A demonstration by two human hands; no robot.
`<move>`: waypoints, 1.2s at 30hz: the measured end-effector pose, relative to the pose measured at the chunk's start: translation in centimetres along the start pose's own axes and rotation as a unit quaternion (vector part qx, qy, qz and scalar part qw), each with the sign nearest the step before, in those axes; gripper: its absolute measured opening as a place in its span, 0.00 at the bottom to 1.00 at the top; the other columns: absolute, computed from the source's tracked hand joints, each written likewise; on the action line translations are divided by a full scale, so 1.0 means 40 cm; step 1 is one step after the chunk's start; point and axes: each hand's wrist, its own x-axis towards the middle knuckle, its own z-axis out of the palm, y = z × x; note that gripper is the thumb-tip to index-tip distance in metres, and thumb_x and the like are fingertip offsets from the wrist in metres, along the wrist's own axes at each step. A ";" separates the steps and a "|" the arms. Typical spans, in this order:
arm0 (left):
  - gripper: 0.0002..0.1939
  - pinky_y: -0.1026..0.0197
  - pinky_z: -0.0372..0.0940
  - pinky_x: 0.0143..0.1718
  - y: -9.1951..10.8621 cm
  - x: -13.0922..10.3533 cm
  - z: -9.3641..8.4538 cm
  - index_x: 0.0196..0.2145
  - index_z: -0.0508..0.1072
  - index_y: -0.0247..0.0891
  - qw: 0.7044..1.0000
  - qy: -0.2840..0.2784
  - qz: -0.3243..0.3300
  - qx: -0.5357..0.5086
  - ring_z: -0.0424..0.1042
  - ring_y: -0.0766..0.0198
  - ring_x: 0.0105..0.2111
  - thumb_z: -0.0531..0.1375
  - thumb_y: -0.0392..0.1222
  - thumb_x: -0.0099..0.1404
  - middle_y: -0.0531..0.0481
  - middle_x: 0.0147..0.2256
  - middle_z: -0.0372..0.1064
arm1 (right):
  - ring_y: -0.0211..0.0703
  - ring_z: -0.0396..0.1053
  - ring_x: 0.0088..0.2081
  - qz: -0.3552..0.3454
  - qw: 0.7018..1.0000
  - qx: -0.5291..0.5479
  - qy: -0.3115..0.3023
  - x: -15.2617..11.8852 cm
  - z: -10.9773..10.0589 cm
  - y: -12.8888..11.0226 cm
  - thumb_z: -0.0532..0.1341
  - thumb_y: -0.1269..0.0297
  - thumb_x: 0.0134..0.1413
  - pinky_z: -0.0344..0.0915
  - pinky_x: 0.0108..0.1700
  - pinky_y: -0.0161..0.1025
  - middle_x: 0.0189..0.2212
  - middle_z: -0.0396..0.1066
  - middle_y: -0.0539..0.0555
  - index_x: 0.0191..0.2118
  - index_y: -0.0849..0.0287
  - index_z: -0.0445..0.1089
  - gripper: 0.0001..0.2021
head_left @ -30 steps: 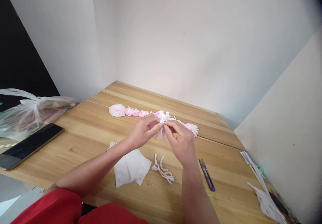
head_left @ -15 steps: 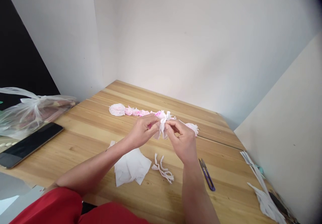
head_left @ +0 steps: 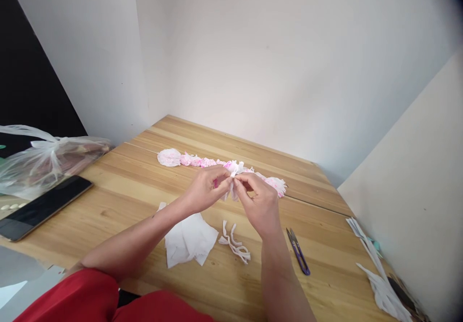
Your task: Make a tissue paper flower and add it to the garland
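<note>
My left hand (head_left: 208,188) and my right hand (head_left: 257,201) meet over the middle of the table, both pinching a gathered piece of white tissue (head_left: 235,168). Its ruffled edges stick out above and below my fingertips. Behind it, a row of pink and white crumpled tissue pieces (head_left: 195,161) runs across the table, partly hidden by my hands. Flat white tissue sheets (head_left: 190,240) lie below my left forearm. Thin twisted tissue strips (head_left: 235,247) rest between my arms. Purple-handled thread snips (head_left: 298,252) lie right of my right wrist.
On the left of the wooden table (head_left: 123,191) are a black phone (head_left: 45,206) and a tied clear plastic bag (head_left: 54,162). More white strips (head_left: 383,288) lie at the right edge, against the wall. Walls border the table's far and right sides.
My right hand has moved slightly left, closer to my left fingertips. The white tissue looks narrower where it is pinched, and more of the pink and white piece at the right shows.
</note>
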 end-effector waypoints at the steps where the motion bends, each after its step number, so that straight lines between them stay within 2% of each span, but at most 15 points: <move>1: 0.14 0.65 0.54 0.29 0.000 0.000 -0.001 0.25 0.68 0.35 1.000 -0.001 0.000 0.002 0.62 0.67 0.27 0.53 0.41 0.67 0.53 0.24 0.65 | 0.38 0.72 0.31 0.000 1.000 -0.002 -0.001 0.000 0.001 0.000 0.56 0.67 0.61 0.69 0.36 0.35 0.32 0.76 0.51 0.36 0.56 0.72 0.08; 8: 0.14 0.65 0.53 0.29 0.001 0.000 -0.004 0.23 0.68 0.35 1.000 -0.014 0.002 -0.008 0.60 0.69 0.26 0.51 0.36 0.66 0.54 0.23 0.62 | 0.36 0.72 0.30 0.026 1.000 0.014 -0.004 -0.001 -0.001 0.002 0.57 0.68 0.60 0.68 0.36 0.33 0.32 0.76 0.50 0.36 0.56 0.72 0.06; 18: 0.16 0.65 0.56 0.29 -0.013 0.007 0.002 0.23 0.69 0.35 0.998 0.023 -0.027 -0.047 0.61 0.68 0.26 0.51 0.41 0.67 0.52 0.23 0.65 | 0.38 0.74 0.32 0.062 0.997 0.053 0.008 0.004 -0.015 0.013 0.59 0.64 0.59 0.69 0.37 0.34 0.31 0.76 0.50 0.34 0.56 0.73 0.06; 24: 0.19 0.64 0.56 0.29 -0.029 0.018 0.006 0.19 0.65 0.36 0.996 0.070 -0.009 -0.058 0.61 0.68 0.24 0.51 0.43 0.66 0.53 0.20 0.63 | 0.38 0.73 0.30 0.089 0.994 0.066 0.022 0.011 -0.020 0.031 0.59 0.62 0.58 0.70 0.35 0.35 0.29 0.76 0.50 0.33 0.56 0.73 0.07; 31: 0.19 0.65 0.57 0.27 -0.049 0.024 0.013 0.19 0.65 0.35 0.990 0.096 -0.043 -0.096 0.61 0.69 0.23 0.52 0.44 0.66 0.53 0.21 0.64 | 0.38 0.73 0.29 0.128 0.983 0.129 0.021 0.019 -0.011 0.058 0.59 0.59 0.58 0.71 0.33 0.35 0.28 0.76 0.50 0.32 0.58 0.71 0.09; 33: 0.19 0.64 0.56 0.28 -0.051 0.024 0.015 0.19 0.66 0.35 0.991 0.099 -0.034 -0.080 0.61 0.68 0.24 0.51 0.43 0.66 0.53 0.21 0.63 | 0.39 0.74 0.31 0.136 0.979 0.148 0.022 0.019 -0.009 0.061 0.59 0.58 0.58 0.71 0.34 0.35 0.31 0.77 0.52 0.35 0.58 0.71 0.09; 36: 0.18 0.63 0.56 0.29 -0.045 0.021 0.016 0.22 0.68 0.36 0.994 0.107 -0.001 -0.031 0.61 0.67 0.25 0.51 0.41 0.67 0.53 0.21 0.63 | 0.41 0.75 0.36 0.142 0.974 0.173 0.025 0.016 -0.006 0.062 0.60 0.56 0.58 0.73 0.35 0.37 0.39 0.77 0.56 0.49 0.58 0.68 0.17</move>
